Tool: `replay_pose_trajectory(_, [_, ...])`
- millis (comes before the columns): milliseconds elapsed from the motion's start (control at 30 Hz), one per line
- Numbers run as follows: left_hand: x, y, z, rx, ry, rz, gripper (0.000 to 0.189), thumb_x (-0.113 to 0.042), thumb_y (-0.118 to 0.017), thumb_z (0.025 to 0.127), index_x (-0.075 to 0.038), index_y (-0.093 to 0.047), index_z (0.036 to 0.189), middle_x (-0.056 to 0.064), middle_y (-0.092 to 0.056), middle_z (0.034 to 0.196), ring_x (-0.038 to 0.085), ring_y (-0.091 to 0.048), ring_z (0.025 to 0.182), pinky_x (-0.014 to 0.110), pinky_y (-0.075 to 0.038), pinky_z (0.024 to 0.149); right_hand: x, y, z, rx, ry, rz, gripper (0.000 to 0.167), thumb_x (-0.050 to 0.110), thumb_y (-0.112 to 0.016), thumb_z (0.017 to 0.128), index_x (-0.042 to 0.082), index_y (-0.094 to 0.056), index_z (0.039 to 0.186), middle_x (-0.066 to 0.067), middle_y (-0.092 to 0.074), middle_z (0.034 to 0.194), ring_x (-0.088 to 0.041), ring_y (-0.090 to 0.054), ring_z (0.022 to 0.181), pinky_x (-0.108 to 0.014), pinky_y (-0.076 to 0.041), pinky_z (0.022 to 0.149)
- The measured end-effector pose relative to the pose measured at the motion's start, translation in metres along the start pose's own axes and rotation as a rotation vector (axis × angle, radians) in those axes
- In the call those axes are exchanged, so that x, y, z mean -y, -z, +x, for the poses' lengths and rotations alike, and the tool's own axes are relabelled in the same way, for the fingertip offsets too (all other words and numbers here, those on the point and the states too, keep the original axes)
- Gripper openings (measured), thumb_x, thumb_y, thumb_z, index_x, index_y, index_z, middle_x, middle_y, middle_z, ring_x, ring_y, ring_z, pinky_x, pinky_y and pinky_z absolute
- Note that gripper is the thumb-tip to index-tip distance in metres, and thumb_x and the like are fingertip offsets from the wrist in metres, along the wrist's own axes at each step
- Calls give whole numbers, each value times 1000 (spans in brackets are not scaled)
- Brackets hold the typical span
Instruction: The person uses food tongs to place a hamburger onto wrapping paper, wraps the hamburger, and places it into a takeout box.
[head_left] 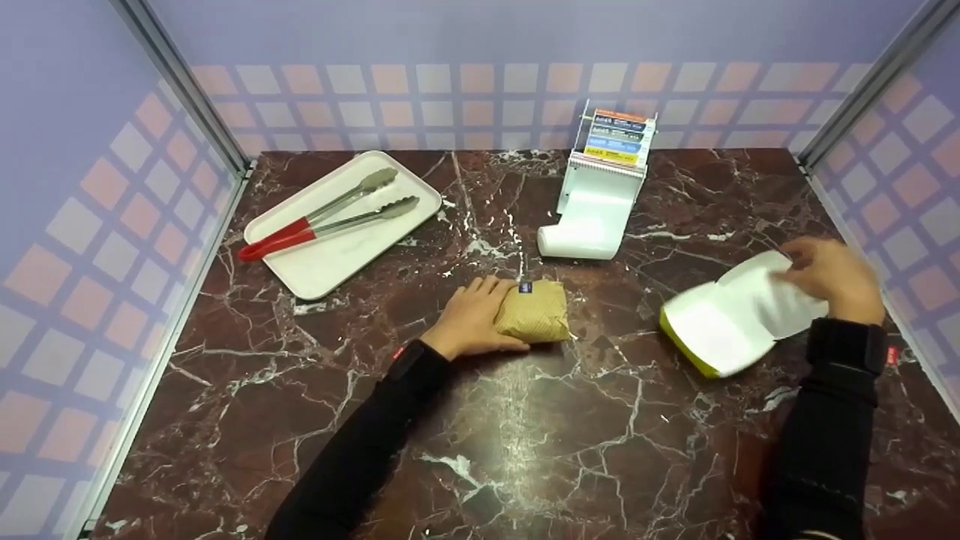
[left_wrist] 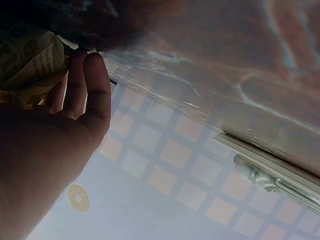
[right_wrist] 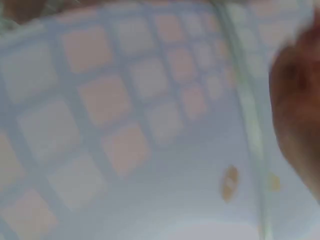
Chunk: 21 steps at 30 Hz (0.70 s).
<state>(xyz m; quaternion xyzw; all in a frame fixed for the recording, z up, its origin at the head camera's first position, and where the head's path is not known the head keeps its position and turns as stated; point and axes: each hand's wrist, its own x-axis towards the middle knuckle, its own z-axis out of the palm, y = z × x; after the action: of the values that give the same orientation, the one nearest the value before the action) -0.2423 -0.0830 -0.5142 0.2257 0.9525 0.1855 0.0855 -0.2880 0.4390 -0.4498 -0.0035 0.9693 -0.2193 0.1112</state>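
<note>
Centre of the marble-patterned tabletop [head_left: 517, 442], and here's the paper-wrapped parcel [head_left: 536, 315], lying flat with a small dark blue label at its far edge. The left hand [head_left: 476, 319] has it from the left, thumb along the near side, fingers round the far side: a light grip. The palm covers the parcel's left end, and the left wrist view catches just a dim, cropped corner with printed lettering too shadowed to read in full.

Over to the right, the right hand [head_left: 836, 277] is a smear of motion above the lid of an open clamshell carton [head_left: 716, 330], white inside, yellow-green outside. Is it pinching that lid? Can't tell: the fingertips blur, the hand hides part of the lid, and the right wrist view offers only a smudged hand cut off at the right edge.

Far left, red-handled tongs [head_left: 292, 238] lie across a white tray [head_left: 322, 277], handle end poking over the left rim. Far side, right of centre, a label rack [head_left: 616, 139] trails a curling white strip [head_left: 598, 214]; its small print is unreadable.
</note>
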Motion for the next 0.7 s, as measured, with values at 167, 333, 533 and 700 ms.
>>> replay_pose_trajectory(167, [0,-1,0,-1,-3,2,109,-68,-84,71,-15,-40,156,11,-51,147,29,-48,134,51,-43,113,33,-17,6,346,-3,133,82,36,-82,89,-7,-44,148,-35,-62,127,-23,-72,88,-41,-64,77])
replay_pose_trajectory(333, [1,2,1,-10,-39,-28,106,-63,-87,71,-13,-43,154,12,-54,143,30,-51,130,50,-47,110,64,-43,14,329,128,81,43,15,-88,81,-1,-71,117,-18,-72,104,-17,-71,75,-35,-64,68])
replay_pose_trajectory(533, [9,22,-1,-90,-32,-232,99,-52,-89,73,-9,-45,152,6,-57,140,20,-51,123,48,-48,107,139,-87,0,284,405,-92,21,6,-90,68,6,-78,85,-4,-74,75,-9,-62,59,-28,-57,56])
replay_pose_trajectory(700, [20,45,-5,-207,-27,-275,101,-52,-89,74,-7,-44,152,10,-55,144,23,-51,125,51,-48,108,212,-134,-16,195,598,-149,18,4,-90,68,6,-77,81,-8,-75,76,-18,-66,64,-36,-60,67])
